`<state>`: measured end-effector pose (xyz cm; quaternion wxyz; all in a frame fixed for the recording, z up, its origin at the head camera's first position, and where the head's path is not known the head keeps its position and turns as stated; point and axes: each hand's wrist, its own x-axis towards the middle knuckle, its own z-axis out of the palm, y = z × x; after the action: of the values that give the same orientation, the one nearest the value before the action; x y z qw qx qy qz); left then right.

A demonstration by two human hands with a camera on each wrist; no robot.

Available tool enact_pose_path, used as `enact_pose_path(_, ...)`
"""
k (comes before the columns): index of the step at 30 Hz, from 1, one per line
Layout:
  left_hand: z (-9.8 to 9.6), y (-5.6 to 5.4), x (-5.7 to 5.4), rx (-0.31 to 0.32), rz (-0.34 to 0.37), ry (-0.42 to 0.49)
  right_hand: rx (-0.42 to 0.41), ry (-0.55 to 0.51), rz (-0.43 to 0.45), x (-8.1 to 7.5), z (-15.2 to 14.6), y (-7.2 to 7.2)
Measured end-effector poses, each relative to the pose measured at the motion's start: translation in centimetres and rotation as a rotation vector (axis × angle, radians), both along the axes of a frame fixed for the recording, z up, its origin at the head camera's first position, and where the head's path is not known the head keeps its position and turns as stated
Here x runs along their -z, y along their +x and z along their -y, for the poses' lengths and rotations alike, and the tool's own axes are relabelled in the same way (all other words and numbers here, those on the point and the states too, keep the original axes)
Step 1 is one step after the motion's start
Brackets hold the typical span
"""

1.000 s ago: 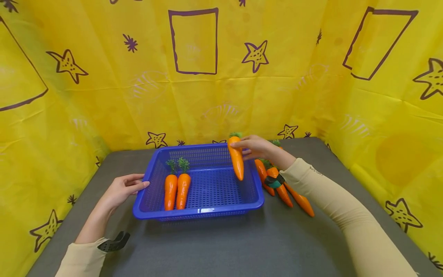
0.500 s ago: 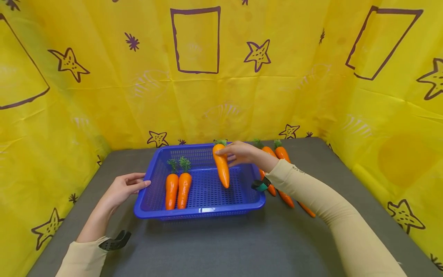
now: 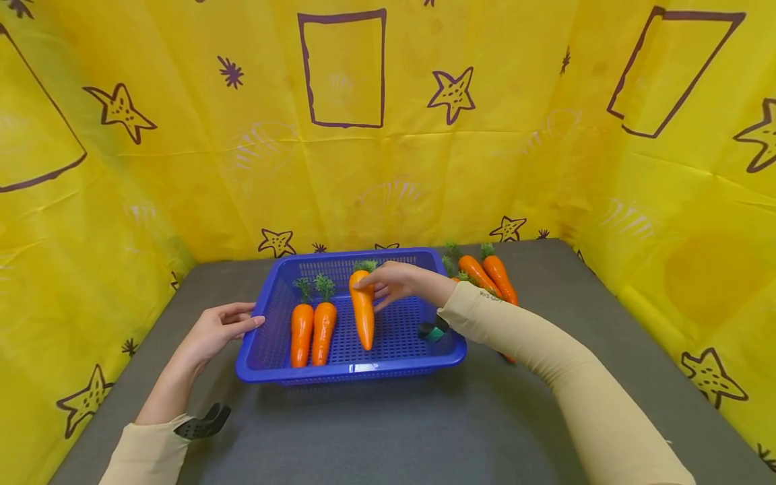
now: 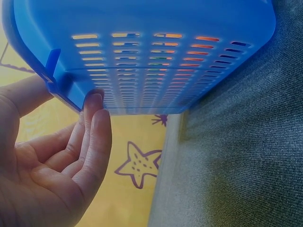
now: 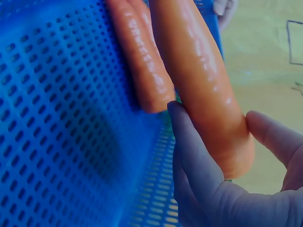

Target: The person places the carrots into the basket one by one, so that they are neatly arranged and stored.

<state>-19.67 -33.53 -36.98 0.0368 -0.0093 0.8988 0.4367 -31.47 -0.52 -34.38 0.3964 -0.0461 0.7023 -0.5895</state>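
So the person's right hand (image 3: 400, 281) has a glossy orange, tapered carrot with a frilly green top (image 3: 364, 310) pinched near its thick end, thumb on one side and fingers on the other. That carrot is over the middle of a blue plastic rectangular basket with slotted walls (image 3: 358, 369), leafy end toward the back, tip angled down toward the person. Honestly can't tell from here whether the tip touches the bottom. Left hand (image 3: 209, 337) is on the basket's left side, pinching the rim: thumb lapped over the edge, fingers close together against the outside wall. Two shiny orange carrots with green tops (image 3: 324, 333) are lying in there too, side by side in the left half, tips pointing at the person, just left of the held one. Outside the basket, by its right end, there's a bunch of loose orange carrots with green tops (image 3: 500, 277), partly hidden behind the long beige right sleeve (image 3: 545, 350), so no clue on the exact count. Everything's sitting on a dark grey cloth-covered table (image 3: 364, 431), with yellow starfish-print fabric (image 3: 339, 182) hanging round the back and sides.
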Motion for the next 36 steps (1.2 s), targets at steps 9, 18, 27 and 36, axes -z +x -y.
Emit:
enact_pose_path(9, -0.1, 0.0, 0.1, -0.006, 0.002, 0.000, 0.029, 0.013, 0.101, 1.7, 2.2, -0.1)
enact_pose_path(18, -0.2, 0.0, -0.1, -0.004, 0.011, 0.000, 0.047, 0.031, 0.209, 3.0, 3.8, -0.2)
enact_pose_path(27, -0.3, 0.1, -0.2, -0.003, 0.010, 0.004, 0.077, 0.052, 0.276, 4.5, 4.4, -0.1)
enact_pose_path(36, -0.3, 0.0, -0.2, -0.006, 0.016, -0.001, 0.098, 0.168, 0.192, 5.0, 4.5, -0.2)
